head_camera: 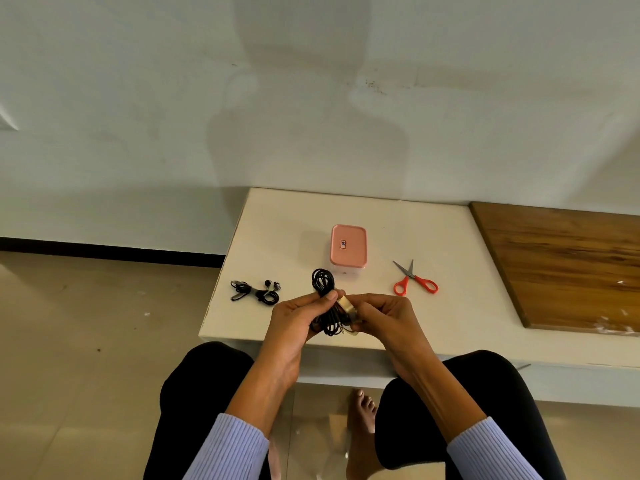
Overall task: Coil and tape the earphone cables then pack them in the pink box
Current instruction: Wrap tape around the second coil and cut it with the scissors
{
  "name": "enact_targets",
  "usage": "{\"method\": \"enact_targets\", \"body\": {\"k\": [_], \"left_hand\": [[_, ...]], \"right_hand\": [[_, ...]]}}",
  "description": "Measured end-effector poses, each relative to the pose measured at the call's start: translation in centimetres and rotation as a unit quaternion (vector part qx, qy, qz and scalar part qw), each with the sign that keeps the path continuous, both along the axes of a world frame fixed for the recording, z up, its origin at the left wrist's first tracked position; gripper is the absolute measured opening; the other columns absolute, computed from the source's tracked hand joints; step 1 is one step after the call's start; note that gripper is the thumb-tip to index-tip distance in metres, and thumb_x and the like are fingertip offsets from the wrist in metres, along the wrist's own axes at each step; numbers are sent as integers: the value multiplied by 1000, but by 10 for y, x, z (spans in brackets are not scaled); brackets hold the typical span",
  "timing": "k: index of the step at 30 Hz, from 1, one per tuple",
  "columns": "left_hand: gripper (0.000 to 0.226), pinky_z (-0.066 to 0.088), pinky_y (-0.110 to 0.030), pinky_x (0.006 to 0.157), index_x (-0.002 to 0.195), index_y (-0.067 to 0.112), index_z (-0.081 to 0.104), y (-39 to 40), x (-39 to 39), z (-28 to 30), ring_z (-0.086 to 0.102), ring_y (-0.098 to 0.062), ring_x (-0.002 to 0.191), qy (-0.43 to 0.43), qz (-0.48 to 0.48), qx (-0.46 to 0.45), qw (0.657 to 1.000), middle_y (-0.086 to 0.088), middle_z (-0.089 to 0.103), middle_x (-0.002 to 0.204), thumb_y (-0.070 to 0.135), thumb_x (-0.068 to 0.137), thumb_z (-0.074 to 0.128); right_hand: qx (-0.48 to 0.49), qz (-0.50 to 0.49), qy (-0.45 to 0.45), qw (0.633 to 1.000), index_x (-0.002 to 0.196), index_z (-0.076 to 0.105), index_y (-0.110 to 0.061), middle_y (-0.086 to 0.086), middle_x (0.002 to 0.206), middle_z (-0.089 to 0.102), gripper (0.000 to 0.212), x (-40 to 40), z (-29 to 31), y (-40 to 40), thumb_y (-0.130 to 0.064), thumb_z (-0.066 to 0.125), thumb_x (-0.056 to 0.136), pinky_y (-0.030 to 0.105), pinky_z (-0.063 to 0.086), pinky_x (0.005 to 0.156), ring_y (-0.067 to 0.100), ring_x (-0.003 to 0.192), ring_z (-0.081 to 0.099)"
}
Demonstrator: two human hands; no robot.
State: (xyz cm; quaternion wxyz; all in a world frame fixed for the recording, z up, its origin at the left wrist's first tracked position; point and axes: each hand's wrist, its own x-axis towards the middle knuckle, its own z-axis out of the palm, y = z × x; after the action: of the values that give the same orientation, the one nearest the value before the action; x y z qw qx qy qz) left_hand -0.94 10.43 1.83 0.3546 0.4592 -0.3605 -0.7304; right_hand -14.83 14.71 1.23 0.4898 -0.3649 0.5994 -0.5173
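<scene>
Your left hand [298, 315] pinches the coiled black earphone cable [323, 299] at lower centre of the frame, its long axis running up the frame — toward the box. Your right hand [381, 315] grips a small tape roll [346, 304] pressed against the coil's right side. The pink box [348, 245] sits just above, lid on, contents hidden. A second earphone [258, 291] lies left, apparently bundled already; red-handled scissors [414, 280] lie right — nearer your right hand.
</scene>
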Motion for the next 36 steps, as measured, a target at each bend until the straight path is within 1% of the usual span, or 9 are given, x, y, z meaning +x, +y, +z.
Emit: {"method": "enact_targets", "body": {"k": [5,8,11,14,17,21,24,30,36], "left_hand": [[13,52,-34,87,87,13,76,-5,2,-1,67,-18,95,32,11,43,998,-6,75,95,19,82,65],[14,53,-33,84,90,8,73,-11,5,0,68,-20,91,63,47,94,992,-10,74,93,17,86,63],[14,55,-33,79,90,7,72,-15,9,-1,70,-21,86,62,57,109,990,-13,74,91,17,87,62],[15,57,-35,76,89,4,71,-17,12,-4,68,-25,87,79,62,144,984,-16,73,94,16,86,62],[16,58,-36,73,91,3,70,-18,15,-6,69,-28,85,106,56,178,977,-19,72,95,16,86,62],[19,60,-33,63,97,2,69,-16,15,-6,71,-24,70,99,42,186,977,-17,73,90,16,87,63],[18,59,-33,65,95,1,69,-15,12,-8,70,-24,65,76,44,176,981,-17,72,90,15,86,63],[16,60,-33,64,90,0,69,-15,9,-12,69,-27,72,61,61,165,983,-21,71,91,14,86,63],[16,60,-32,67,92,0,70,-12,3,-14,68,-29,79,45,76,145,985,-21,70,93,13,86,64]], "right_hand": [[-21,26,18,999,98,72,-16,2,89,75,34,2,3,2,9,52,86,20,54,67,12,80,70],[-38,53,129,989,113,64,-27,-8,100,72,37,4,2,5,-5,65,84,20,56,65,8,82,70],[-86,55,274,956,120,62,-29,-14,99,68,45,4,-4,8,-19,75,78,14,54,65,1,79,68],[-168,63,379,908,113,67,-24,-10,93,69,27,6,-10,10,-22,68,86,13,54,63,3,74,66],[-199,61,444,871,110,69,-19,-5,91,70,23,9,-13,9,-21,62,88,17,55,63,6,70,64],[-162,69,457,872,101,65,-18,-7,85,68,22,12,-11,7,-34,62,87,18,54,61,6,67,63],[-104,77,411,902,97,60,-16,-10,80,65,17,9,-11,3,-28,66,86,21,55,65,8,68,65],[-62,96,385,916,96,58,-14,-4,82,68,17,5,-14,-2,-25,66,86,22,56,68,8,68,67],[-30,104,357,928,89,53,-17,-2,79,66,10,4,-14,-4,-18,64,88,16,53,66,8,64,67]]}}
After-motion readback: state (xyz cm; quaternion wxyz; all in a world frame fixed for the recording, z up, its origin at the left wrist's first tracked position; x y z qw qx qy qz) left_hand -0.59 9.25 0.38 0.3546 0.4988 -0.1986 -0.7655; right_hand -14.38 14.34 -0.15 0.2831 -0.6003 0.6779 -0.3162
